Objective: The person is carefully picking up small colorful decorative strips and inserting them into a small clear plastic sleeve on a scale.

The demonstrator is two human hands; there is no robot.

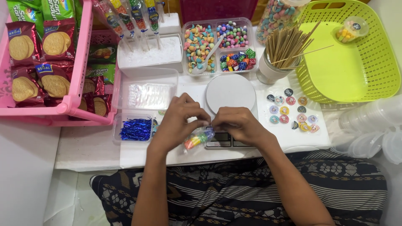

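My left hand (pixel 180 119) and my right hand (pixel 236 123) meet over the front of a white kitchen scale (pixel 230 93). Together they pinch the top of a small clear bag of coloured candies (pixel 197 139), which hangs tilted towards my lap. Left of my left hand lies a clear tray of blue foil twist ties (pixel 136 129). Behind it sits a clear box of plastic sleeves (pixel 147 95). To the right of my right hand lie several round stickers (pixel 291 111).
A divided clear box of coloured candies (pixel 220 48) with a white spoon stands behind the scale. A cup of wooden skewers (pixel 284 46), a green basket (pixel 356 79), a pink basket of biscuit packs (pixel 79 67) and stacked clear cups (pixel 372 129) surround it.
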